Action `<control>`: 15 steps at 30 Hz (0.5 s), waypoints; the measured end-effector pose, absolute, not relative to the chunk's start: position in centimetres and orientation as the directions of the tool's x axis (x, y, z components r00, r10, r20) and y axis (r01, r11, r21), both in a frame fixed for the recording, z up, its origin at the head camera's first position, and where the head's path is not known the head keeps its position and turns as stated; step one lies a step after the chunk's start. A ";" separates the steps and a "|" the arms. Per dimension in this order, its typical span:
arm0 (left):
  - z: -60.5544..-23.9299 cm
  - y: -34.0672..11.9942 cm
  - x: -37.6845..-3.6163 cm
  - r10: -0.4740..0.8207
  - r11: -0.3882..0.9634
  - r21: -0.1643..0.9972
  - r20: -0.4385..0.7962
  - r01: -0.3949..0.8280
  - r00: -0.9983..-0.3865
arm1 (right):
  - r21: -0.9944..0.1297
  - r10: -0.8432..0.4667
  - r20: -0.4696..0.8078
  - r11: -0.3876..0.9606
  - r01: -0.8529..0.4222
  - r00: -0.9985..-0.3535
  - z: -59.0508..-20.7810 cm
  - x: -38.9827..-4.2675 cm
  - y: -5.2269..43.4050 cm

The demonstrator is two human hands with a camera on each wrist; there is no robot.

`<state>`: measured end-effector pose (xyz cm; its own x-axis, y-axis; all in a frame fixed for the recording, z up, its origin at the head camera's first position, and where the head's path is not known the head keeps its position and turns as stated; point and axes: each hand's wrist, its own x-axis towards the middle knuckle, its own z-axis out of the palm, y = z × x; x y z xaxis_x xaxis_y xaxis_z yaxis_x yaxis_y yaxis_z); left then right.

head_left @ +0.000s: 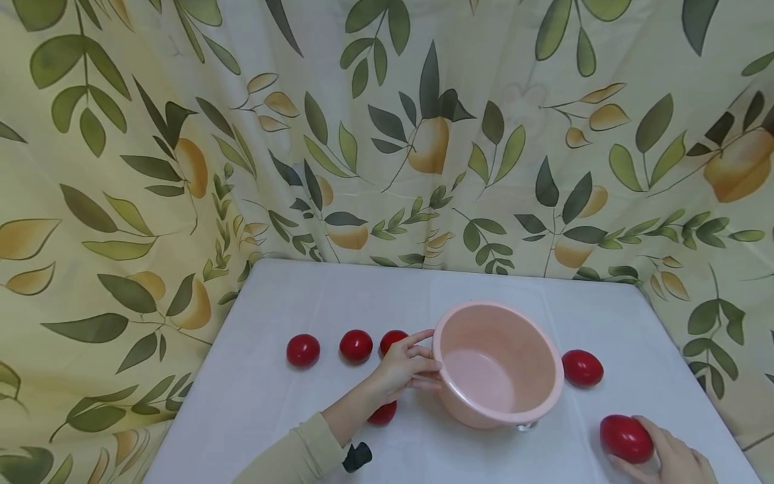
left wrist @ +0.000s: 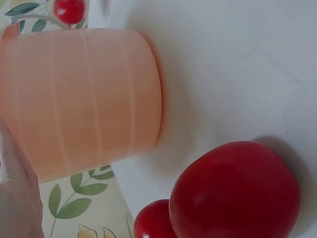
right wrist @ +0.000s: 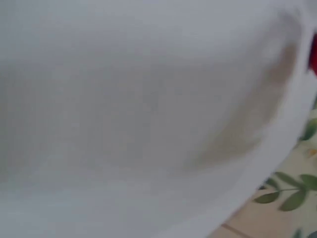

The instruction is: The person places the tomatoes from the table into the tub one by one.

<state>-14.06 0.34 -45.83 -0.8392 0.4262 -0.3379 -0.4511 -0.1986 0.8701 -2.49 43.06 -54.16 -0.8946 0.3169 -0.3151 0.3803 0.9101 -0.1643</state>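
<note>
A round, pale pink plastic basin (head_left: 497,363) is standing upright and empty near the middle of the white-covered table (head_left: 290,403), its smooth wall showing faint ridges in the left wrist view. The left hand (head_left: 404,368) is touching its left wall, fingers loosely curved against the rim. The right hand (head_left: 674,460) is curling its fingers round a glossy red tomato (head_left: 625,438) at the table's near right corner. Another shiny red tomato (head_left: 582,368) is lying just right of the basin, and three more (head_left: 355,345) are sitting in a row to its left.
</note>
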 end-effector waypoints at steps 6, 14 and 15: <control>-45.9 0.4 -14.1 0.413 -0.199 0.866 -0.350 -0.458 -0.841 | -0.153 0.011 0.111 0.988 -0.006 -0.994 -46.7 -6.2 40.3; -46.1 0.4 -14.2 0.419 -0.225 0.851 -0.355 -0.474 -0.836 | -0.090 -0.188 0.249 0.972 -0.216 -0.950 -39.9 -10.4 34.9; -46.2 0.3 -14.2 0.419 -0.232 0.850 -0.352 -0.474 -0.837 | -0.080 -0.218 0.262 0.966 -0.246 -0.940 -39.4 -10.9 34.1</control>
